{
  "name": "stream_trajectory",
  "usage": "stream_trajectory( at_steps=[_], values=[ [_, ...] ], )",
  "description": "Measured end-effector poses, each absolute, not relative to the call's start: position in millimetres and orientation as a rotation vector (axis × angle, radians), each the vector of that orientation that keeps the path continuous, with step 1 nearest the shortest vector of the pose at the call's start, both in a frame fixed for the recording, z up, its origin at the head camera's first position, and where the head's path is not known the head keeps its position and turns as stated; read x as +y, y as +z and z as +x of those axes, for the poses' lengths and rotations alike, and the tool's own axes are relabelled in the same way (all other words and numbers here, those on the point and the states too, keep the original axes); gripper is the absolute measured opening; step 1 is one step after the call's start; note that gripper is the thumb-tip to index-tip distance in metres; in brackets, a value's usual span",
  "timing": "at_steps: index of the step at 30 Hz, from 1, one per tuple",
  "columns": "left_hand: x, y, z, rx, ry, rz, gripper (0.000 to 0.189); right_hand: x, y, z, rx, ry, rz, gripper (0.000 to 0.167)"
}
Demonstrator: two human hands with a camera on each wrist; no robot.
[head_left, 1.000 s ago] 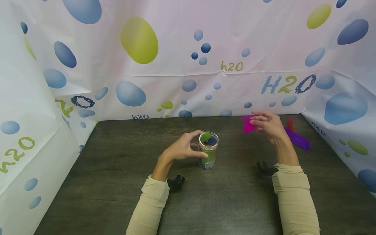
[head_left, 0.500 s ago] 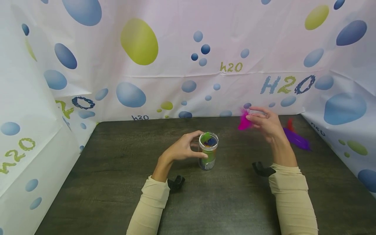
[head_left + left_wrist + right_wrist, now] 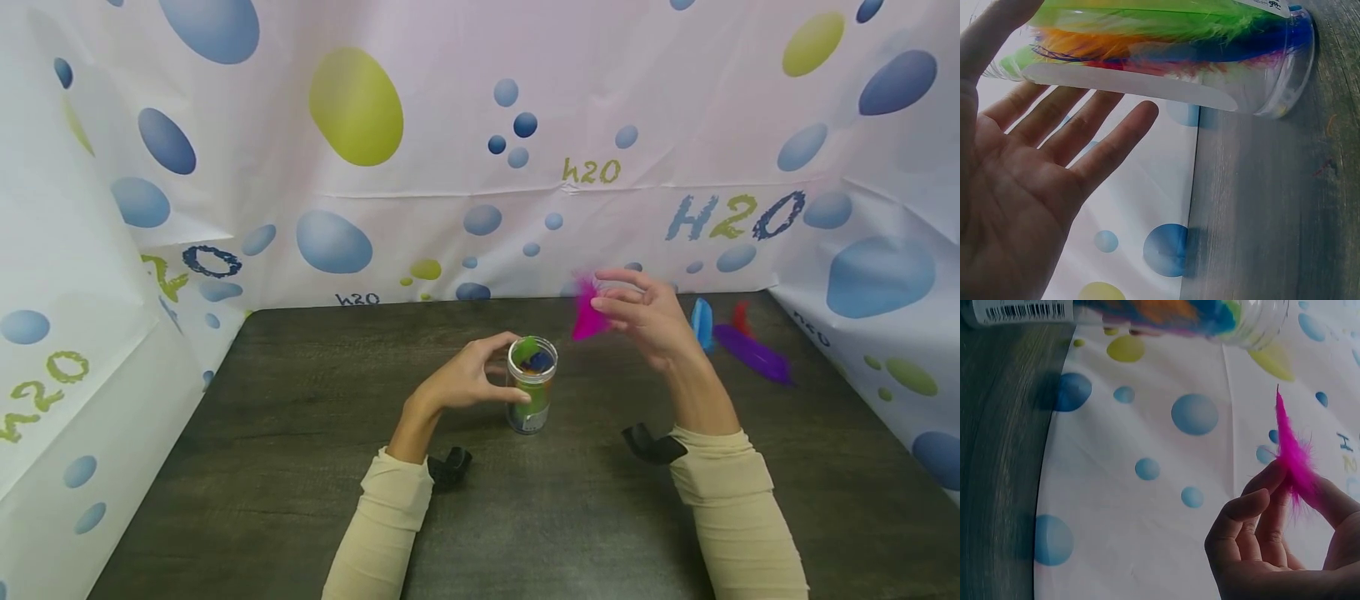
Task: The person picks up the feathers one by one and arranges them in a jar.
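A clear plastic jar (image 3: 534,400) stands upright and uncovered on the table, with green, orange, blue and red feathers (image 3: 1210,31) inside. My left hand (image 3: 468,375) holds it near the top, thumb in front and fingers behind. To the jar's right and above the table, my right hand (image 3: 648,321) pinches a magenta feather (image 3: 588,312) between thumb and fingers. In the right wrist view that feather (image 3: 1294,456) points upward, apart from the jar.
On the table's far right lie a blue feather (image 3: 702,323), a purple feather (image 3: 753,354) and a red feather (image 3: 741,318). A white sheet with printed spots (image 3: 435,100) stands up behind the dark wooden table (image 3: 285,467) and at its sides.
My right hand has carried the magenta feather leftward, nearer the jar. The blue feather has come into sight behind that hand. My left hand and the jar have stayed put.
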State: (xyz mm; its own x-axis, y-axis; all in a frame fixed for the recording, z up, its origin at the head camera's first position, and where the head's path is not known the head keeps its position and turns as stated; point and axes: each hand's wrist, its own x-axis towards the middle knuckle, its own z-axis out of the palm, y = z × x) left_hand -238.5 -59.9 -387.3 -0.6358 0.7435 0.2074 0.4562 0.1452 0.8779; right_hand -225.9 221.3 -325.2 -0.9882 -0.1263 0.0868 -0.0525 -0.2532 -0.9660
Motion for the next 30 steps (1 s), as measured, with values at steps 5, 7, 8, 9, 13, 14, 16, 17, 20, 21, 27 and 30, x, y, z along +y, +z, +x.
stream_trajectory(
  at_steps=[5, 7, 8, 9, 13, 14, 16, 17, 20, 21, 27, 30],
  values=[
    [-59, -388, -239, 2.155, 1.484, 1.162, 0.063, 211, -325, -223, 1.983, -2.363, -0.261, 0.025],
    [-59, -389, -240, 2.157, 1.484, 1.163, 0.063, 206, -325, -221, 2.056, -2.311, -0.273, 0.026],
    [-59, -389, -240, 2.157, 1.485, 1.162, 0.062, 204, -325, -220, 2.094, -2.282, -0.282, 0.028],
    [-59, -389, -240, 2.160, 1.485, 1.161, 0.062, 201, -325, -219, 2.133, -2.255, -0.295, 0.030],
    [-59, -389, -241, 2.164, 1.487, 1.151, 0.062, 192, -326, -217, 2.217, -2.196, -0.382, 0.036],
    [-59, -389, -241, 2.162, 1.489, 1.149, 0.062, 190, -326, -217, 2.233, -2.186, -0.406, 0.036],
    [-59, -389, -241, 2.157, 1.494, 1.147, 0.062, 186, -327, -216, 2.249, -2.171, -0.449, 0.035],
    [-59, -389, -241, 2.153, 1.496, 1.149, 0.062, 185, -327, -216, 2.260, -2.161, -0.464, 0.034],
    [-59, -389, -241, 2.143, 1.502, 1.154, 0.062, 181, -328, -214, 2.284, -2.126, -0.510, 0.034],
    [-59, -389, -241, 2.140, 1.504, 1.155, 0.062, 180, -328, -213, 2.291, -2.112, -0.521, 0.035],
    [-58, -389, -240, 2.127, 1.519, 1.163, 0.064, 174, -328, -211, 2.354, -2.004, -0.561, 0.040],
    [-58, -390, -241, 2.122, 1.525, 1.163, 0.065, 174, -329, -210, 2.366, -1.961, -0.563, 0.040]
  ],
)
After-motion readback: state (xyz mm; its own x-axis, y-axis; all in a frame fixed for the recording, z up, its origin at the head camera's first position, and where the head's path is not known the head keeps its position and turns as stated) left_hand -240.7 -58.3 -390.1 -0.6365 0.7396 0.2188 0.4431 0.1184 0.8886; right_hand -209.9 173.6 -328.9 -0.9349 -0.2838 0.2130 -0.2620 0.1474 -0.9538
